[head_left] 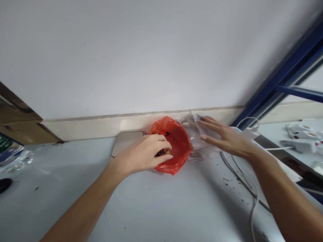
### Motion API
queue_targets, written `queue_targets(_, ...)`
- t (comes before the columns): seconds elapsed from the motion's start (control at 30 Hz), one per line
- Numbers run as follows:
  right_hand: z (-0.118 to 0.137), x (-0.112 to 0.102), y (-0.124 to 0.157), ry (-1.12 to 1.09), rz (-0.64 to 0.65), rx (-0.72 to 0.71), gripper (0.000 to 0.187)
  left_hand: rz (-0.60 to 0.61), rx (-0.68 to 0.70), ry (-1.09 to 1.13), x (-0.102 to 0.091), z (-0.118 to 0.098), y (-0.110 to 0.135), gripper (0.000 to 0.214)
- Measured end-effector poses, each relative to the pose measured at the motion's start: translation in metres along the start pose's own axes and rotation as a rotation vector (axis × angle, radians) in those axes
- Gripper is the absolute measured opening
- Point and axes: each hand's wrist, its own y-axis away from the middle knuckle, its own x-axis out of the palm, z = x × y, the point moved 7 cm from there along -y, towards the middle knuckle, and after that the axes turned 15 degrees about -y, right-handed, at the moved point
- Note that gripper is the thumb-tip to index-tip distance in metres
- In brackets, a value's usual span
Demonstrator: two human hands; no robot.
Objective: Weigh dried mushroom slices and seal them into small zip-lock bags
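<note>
My left hand [145,152] is over the left side of a round container lined with a red plastic bag [185,141]. Its fingers curl toward the thumb around something small, dark and brownish that I cannot make out. Dark bits lie inside the red liner. To the right of it, my right hand [224,136] reaches over clear plastic bags [202,148], fingers stretched out and slightly blurred. Its fingertips appear to touch the upper part of the plastic.
A flat silver-grey square [126,142] lies left of the red-lined container. White cables [248,188] and dark crumbs are at the right, near a blue metal frame [272,80] and white plug pieces [302,134]. A clear bottle [15,156] lies far left. A wall [141,60] rises behind.
</note>
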Motion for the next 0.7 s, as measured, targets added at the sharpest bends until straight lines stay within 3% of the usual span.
queue_targets(0.1, 0.037, -0.016, -0.005, -0.090, -0.114, -0.112, 0.066, 0.005, -0.053, 0.037, -0.008, 0.010, 0.010, 0.020)
queue_targets(0.17, 0.069, -0.018, -0.012, -0.155, -0.111, -0.166, 0.054, 0.034, -0.113, 0.047, -0.014, 0.021, 0.020, 0.022)
queue_targets(0.33, 0.149, 0.024, -0.032, -0.263, 0.195, -0.295, 0.019, 0.305, -0.235, 0.084, -0.007, 0.046, 0.056, 0.026)
queue_targets(0.4, 0.171, 0.044, -0.038, -0.242, 0.283, -0.321, 0.015, 0.379, -0.297, 0.062, -0.005, 0.056, 0.070, 0.028)
queue_targets(0.53, 0.193, 0.078, -0.047, -0.187, 0.368, -0.285, 0.016, 0.482, -0.419, 0.045, -0.005, 0.075, 0.092, 0.040)
queue_targets(0.63, 0.193, 0.092, -0.048, -0.103, 0.364, -0.262, 0.037, 0.512, -0.494, 0.055, -0.005, 0.087, 0.102, 0.049)
queue_targets(0.7, 0.189, 0.097, -0.046, -0.112, 0.362, -0.275, 0.035, 0.529, -0.516, 0.053, -0.004, 0.093, 0.106, 0.052)
